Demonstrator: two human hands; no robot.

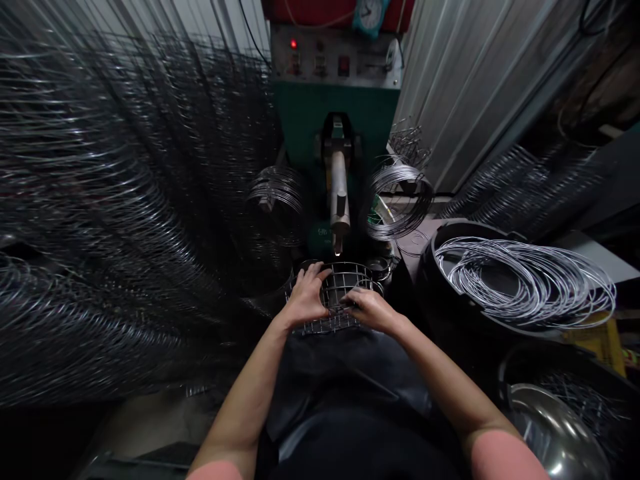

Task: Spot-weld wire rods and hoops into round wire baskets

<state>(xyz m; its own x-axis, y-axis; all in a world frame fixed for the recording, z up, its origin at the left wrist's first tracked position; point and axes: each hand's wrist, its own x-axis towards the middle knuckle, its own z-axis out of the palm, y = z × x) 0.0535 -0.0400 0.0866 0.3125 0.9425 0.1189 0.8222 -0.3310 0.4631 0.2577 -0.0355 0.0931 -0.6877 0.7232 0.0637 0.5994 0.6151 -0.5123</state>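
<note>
Left hand (306, 298): my fingers curl, closed over the wire basket (345, 283) rim
Right hand (369, 311): my fingers grip its wires
Basket: in both hands, just below the green spot welder (315, 113)
Right side: wire hoops (525, 283) in black tub (440, 293)

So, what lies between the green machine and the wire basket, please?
In the head view, a metal rod reaches down from the green machine, and its tip stops just short of the wire basket.

A wire-goods workshop is being indicated: hanging wire rings (110, 200) are crowding left of the green spot-welding machine (335, 113), a wire-filled black tub (430, 287) standing right of it.
</note>
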